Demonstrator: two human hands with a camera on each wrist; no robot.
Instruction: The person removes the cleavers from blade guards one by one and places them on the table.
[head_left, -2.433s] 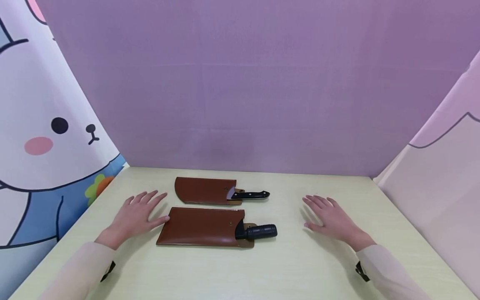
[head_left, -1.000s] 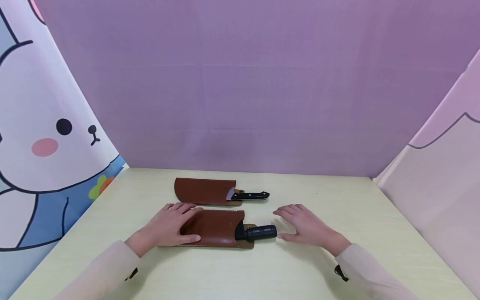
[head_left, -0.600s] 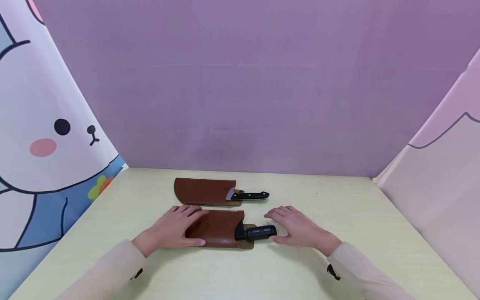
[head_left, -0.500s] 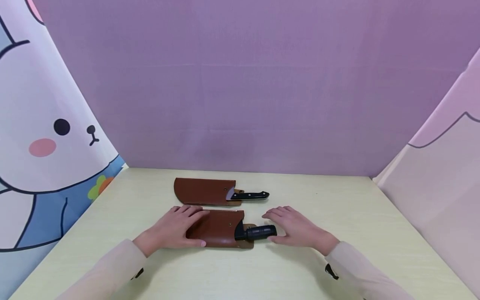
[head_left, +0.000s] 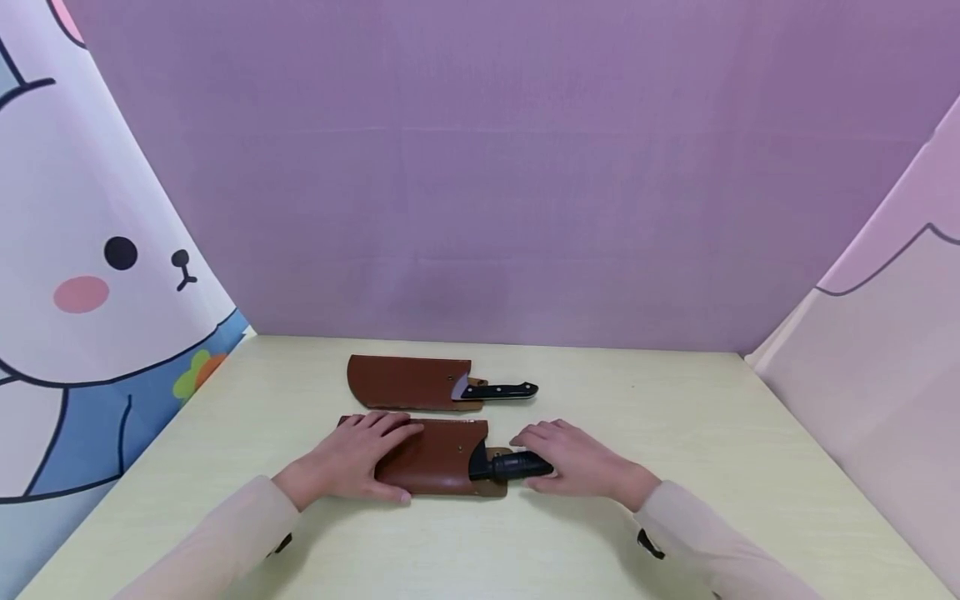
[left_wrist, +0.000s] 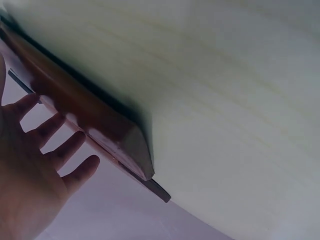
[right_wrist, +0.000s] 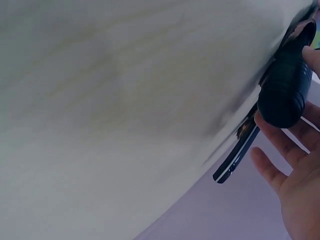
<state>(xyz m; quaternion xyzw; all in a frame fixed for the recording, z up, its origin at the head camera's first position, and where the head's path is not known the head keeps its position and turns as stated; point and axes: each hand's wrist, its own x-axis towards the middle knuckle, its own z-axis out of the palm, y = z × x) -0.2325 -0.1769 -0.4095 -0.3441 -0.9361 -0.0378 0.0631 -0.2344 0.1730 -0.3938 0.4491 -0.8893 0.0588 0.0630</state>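
Observation:
A brown leather knife sheath (head_left: 446, 458) lies flat on the table, holding a knife whose ribbed black handle (head_left: 510, 466) points right; its blade is mostly hidden inside. Spread over the sheath's left part is my left hand (head_left: 352, 458), thumb at the near edge and fingers at the far side. In the left wrist view those fingers (left_wrist: 65, 147) look loosely extended beside the sheath (left_wrist: 75, 95). My right hand (head_left: 581, 460) reaches around the handle's end. In the right wrist view its fingers (right_wrist: 280, 142) remain loose by the handle (right_wrist: 285, 95), not closed round it.
Behind lies a second brown sheath (head_left: 408, 382) with a rounded end, holding a knife with a riveted black handle (head_left: 502, 391). A purple cloth backdrop (head_left: 480, 208) rises at the table's far edge. Printed cloths (head_left: 150, 333) stand at the sides.
Both hands have come inward from the sides: the left moved right over the near sheath, the right moved left to the handle's end. Sheaths and knives lie where they were.

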